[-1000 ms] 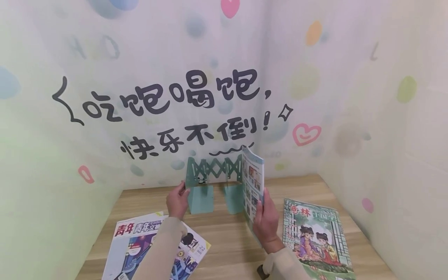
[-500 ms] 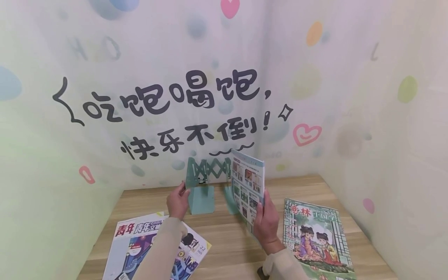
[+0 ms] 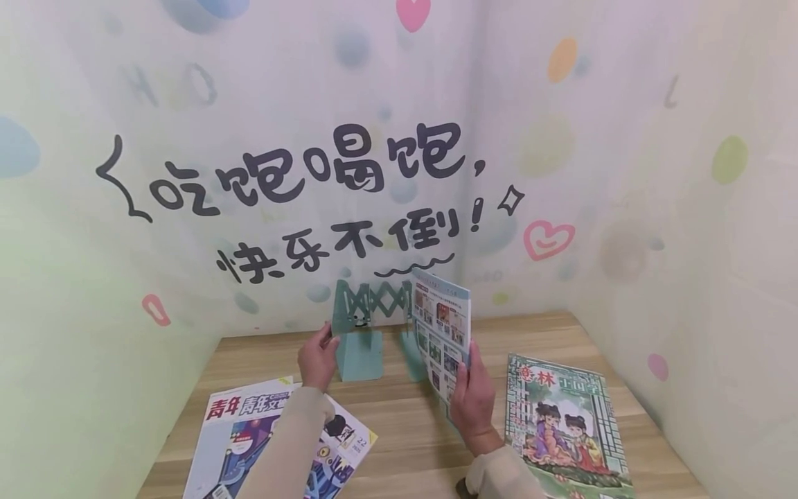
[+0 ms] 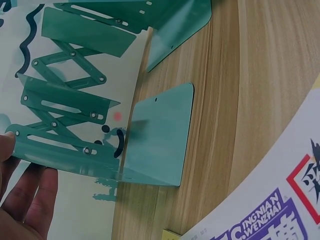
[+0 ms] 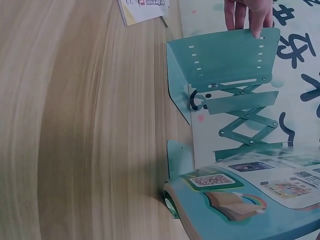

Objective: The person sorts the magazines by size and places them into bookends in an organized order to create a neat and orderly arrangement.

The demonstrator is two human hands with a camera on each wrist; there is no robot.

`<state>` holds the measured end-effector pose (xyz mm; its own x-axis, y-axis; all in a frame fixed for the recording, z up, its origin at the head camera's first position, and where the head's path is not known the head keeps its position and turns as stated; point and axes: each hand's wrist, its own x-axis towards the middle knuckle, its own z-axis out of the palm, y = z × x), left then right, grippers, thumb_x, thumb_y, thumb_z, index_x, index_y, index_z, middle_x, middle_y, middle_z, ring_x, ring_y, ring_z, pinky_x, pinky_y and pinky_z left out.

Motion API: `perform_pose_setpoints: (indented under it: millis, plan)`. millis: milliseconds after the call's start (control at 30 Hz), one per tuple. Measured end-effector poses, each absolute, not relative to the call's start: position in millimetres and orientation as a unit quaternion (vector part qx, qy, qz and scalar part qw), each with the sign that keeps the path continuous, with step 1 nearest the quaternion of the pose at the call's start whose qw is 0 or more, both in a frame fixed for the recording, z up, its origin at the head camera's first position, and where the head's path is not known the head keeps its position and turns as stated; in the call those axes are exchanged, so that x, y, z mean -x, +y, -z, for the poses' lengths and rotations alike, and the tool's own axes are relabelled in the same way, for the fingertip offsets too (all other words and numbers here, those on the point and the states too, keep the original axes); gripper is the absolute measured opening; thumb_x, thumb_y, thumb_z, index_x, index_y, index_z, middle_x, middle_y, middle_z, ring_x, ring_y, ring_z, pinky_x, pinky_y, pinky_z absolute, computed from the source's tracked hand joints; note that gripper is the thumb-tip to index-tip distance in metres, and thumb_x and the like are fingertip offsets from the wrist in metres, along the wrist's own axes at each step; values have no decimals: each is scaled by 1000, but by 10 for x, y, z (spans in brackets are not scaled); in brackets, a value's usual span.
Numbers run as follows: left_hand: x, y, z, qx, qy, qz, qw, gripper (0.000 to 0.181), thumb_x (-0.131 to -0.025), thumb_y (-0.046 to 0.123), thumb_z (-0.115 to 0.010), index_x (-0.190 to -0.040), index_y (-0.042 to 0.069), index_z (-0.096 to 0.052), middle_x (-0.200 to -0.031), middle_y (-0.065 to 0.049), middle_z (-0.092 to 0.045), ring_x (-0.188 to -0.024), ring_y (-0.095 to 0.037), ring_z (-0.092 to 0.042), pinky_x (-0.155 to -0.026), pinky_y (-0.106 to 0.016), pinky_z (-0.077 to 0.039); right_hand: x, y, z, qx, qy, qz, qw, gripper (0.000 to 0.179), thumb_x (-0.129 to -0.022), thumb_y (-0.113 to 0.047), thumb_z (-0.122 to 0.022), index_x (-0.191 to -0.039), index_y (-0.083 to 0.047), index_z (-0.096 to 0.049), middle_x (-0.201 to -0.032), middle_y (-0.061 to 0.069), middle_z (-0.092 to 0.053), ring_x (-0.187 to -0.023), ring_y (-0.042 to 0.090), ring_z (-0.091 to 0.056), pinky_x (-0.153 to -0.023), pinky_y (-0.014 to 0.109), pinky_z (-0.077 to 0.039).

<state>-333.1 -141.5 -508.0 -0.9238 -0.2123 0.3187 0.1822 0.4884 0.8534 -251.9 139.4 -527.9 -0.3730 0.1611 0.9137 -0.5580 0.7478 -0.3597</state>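
A green metal expandable bookend (image 3: 360,357) with scissor-like crossed bars stands at the back of the table. My left hand (image 3: 318,360) pinches its left end plate; in the left wrist view the thumb and fingers (image 4: 42,192) lie on either side of the plate's edge. My right hand (image 3: 475,402) grips a magazine (image 3: 441,322) held upright at the bookend's right end, its printed cover turned towards me. The magazine hides part of the bookend's right side. In the right wrist view the magazine (image 5: 250,205) shows a blue cover with a QR code, while the right hand is largely out of sight.
Two overlapping magazines (image 3: 212,433) lie at the front left, partly under the left sleeve. Another magazine (image 3: 564,430) with two cartoon figures lies flat at the right. The wooden table (image 3: 399,450) meets printed fabric walls (image 3: 374,83) behind and at the sides.
The magazine's far edge has swung left, so its cover faces me more and covers the bookend's right end. My left hand stays on the left plate. Little differs over the last half second.
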Motion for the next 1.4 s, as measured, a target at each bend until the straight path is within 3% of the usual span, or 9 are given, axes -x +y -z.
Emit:
perform_pose_setpoints:
  millis: [467,833,1067,1400]
  plan:
    - [3350,-1421,5102,-6,-842,501,201,40,-97,11,-60,-137,10,-54,-133,-13,-58,-118,-31,-59,-93,-39,-52,2636,1291,5180,-140,-748,-341,552,48,-92,2,-54,-139,5,-45,-114,19,-65,-93,35,-68,-69,49,-59]
    - [3346,-1416,5099,-7,-840,505,198,41,-96,11,-61,-137,8,-54,-133,-14,-58,-115,-32,-60,-92,-40,-53,2698,1257,5126,-137,-749,-338,553,41,-101,-12,-46,-137,8,-46,-117,22,-63,-96,38,-66,-74,52,-58]
    - [3345,-1425,5100,-9,-840,505,198,41,-96,11,-61,-137,8,-54,-132,-14,-59,-114,-33,-61,-92,-41,-53,2737,1245,5133,-139,-748,-350,546,49,-91,5,-55,-139,6,-44,-123,20,-62,-103,35,-65,-81,52,-56]
    - [3353,-1422,5100,-9,-840,505,197,42,-96,11,-61,-137,8,-54,-133,-14,-58,-114,-32,-61,-92,-41,-53,2801,1240,5236,-101,-752,-374,534,50,-92,8,-56,-140,2,-44,-122,19,-63,-99,36,-67,-74,52,-58]
